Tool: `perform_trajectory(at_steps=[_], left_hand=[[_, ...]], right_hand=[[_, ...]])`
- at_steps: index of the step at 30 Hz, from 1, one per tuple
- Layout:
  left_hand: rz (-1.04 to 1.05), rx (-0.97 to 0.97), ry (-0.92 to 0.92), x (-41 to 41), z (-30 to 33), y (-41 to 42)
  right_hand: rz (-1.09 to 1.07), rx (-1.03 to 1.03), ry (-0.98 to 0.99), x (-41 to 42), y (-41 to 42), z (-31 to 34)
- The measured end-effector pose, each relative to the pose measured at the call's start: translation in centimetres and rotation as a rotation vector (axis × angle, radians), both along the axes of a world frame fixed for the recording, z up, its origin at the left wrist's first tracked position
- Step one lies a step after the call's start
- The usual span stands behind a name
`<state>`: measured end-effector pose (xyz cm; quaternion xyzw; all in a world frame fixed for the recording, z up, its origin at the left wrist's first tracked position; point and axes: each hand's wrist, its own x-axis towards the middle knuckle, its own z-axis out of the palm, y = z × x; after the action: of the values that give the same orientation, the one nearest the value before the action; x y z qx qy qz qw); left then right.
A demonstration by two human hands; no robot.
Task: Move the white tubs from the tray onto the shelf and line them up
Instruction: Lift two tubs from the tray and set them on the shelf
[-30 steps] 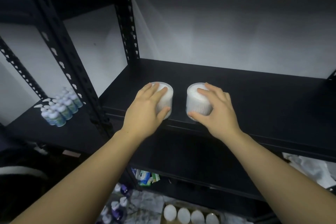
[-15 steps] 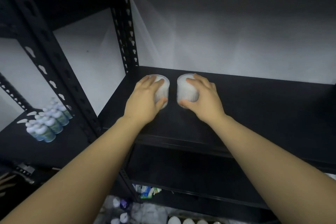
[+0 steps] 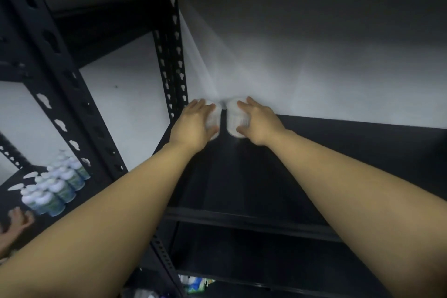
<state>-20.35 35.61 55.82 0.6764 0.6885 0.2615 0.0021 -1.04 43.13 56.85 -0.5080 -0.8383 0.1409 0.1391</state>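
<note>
We have slid two ribbed white plastic tubs, left tub (image 3: 214, 118) and right tub (image 3: 235, 117), from the black metal shelf's (image 3: 338, 152) front edge to its back-left corner; left hand (image 3: 193, 126) and right hand (image 3: 260, 123) each clasp one, nearly lined up.

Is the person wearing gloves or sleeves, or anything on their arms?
No. The left hand and right hand are both bare, with no gloves. Both forearms are uncovered as far as the picture shows, so no sleeves. No watch, bracelet or ring shows.

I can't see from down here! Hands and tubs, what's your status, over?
Left hand grips left tub. Right hand grips right tub. Both at shelf back, side by side. Nothing blocking.
</note>
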Motion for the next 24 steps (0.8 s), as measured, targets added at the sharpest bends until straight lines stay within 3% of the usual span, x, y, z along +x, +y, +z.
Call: perform_trajectory(at_steps=[7, 12, 16, 24], left_hand=[[0.014, -0.023, -0.105, 0.1, 2.0, 1.9], [0.023, -0.104, -0.046, -0.3, 2.5, 3.3], [0.055, -0.229, 0.163, -1.0, 2.4, 4.4], [0.043, -0.096, 0.181, 1.3, 1.4, -0.1]], right_hand=[[-0.044, -0.006, -0.015, -2.4, 2.2, 0.4], [-0.050, -0.003, -0.064, -2.8, 3.1, 0.5], [-0.025, -0.012, -0.149, -2.3, 3.0, 0.7], [-0.005, 0.077, -0.076, -0.1, -1.5, 1.4]])
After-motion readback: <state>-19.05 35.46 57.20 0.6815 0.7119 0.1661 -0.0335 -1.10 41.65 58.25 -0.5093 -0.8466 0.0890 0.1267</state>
